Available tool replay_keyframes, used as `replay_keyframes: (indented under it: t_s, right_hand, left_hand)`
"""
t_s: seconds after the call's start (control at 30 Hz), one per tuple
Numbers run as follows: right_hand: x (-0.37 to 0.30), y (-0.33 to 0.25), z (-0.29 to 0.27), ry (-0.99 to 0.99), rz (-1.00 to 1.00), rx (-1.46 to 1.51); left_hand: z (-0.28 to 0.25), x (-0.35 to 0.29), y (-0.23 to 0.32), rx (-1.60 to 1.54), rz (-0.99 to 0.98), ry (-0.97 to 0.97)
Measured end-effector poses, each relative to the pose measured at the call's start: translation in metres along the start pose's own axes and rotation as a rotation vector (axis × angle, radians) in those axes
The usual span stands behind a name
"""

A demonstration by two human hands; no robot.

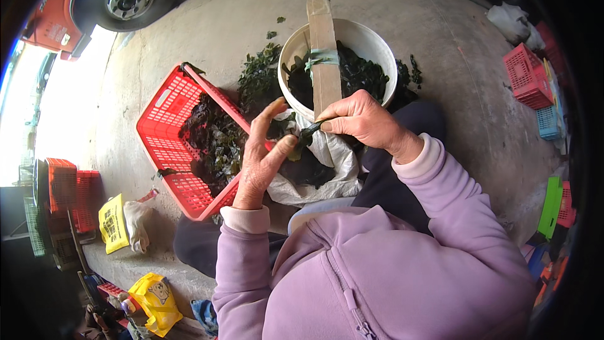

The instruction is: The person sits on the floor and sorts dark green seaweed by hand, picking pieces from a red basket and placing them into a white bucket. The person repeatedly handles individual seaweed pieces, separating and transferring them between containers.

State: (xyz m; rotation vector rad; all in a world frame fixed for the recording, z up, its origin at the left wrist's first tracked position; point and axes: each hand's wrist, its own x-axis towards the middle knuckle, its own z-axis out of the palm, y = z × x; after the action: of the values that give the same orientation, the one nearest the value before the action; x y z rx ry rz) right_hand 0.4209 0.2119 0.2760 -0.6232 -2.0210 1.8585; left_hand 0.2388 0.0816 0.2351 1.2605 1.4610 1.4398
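In front of me, my right hand [367,123] pinches one end of a dark green piece of seaweed [306,140] between thumb and fingers. My left hand [258,154] is open at the other end of the piece, thumb and forefinger apart; the thumb tip is close to the seaweed, and whether it touches I cannot tell. Just beyond my hands stands a white bucket [384,56] with more seaweed inside. Across its top lies a wooden board [324,38] with a greenish strip tied round it. A white woven sack [283,192] lies below my hands, with dark seaweed on it.
To the left, a tilted red plastic basket [165,127] holds dark seaweed. Loose seaweed [259,75] lies on the concrete floor beside the bucket. Yellow bags [157,305] and orange crates [61,182] are at the left. Red baskets [527,75] stand at right; a vehicle wheel [129,0] is far left.
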Motion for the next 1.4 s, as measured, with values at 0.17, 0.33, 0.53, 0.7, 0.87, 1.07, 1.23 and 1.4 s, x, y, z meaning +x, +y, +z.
replay_keyframes:
  t_s: [0.17,0.33,0.53,0.7,0.87,1.07,1.23,1.4]
  right_hand:
    - [0.008,-0.003,-0.027,-0.045,-0.014,0.077]
    - [0.036,0.024,-0.06,-0.022,0.073,-0.049]
    - [0.098,0.056,-0.084,0.266,0.042,-0.218]
    - [0.135,0.088,-0.089,0.525,0.097,-0.567]
    - [0.137,0.109,-0.097,0.53,0.152,-0.284]
    - [0.106,0.084,-0.109,0.451,0.254,0.448]
    - [0.074,0.044,-0.106,0.407,0.176,0.596]
    - [0.045,0.001,-0.077,0.376,-0.029,0.732]
  left_hand:
    - [0.017,0.025,0.014,-0.388,-0.4,-0.286]
    - [0.001,0.057,-0.006,-0.235,-0.345,-0.116]
    - [-0.011,0.147,-0.048,0.288,-0.202,-0.023]
    - [0.016,0.193,-0.085,0.762,-0.173,0.08]
    - [0.044,0.183,-0.116,0.949,-0.302,0.132]
    - [0.064,0.129,-0.102,0.059,-0.39,0.256]
    - [0.089,0.084,-0.074,0.237,-0.34,0.139]
    - [0.086,0.08,-0.017,0.372,0.109,0.22]
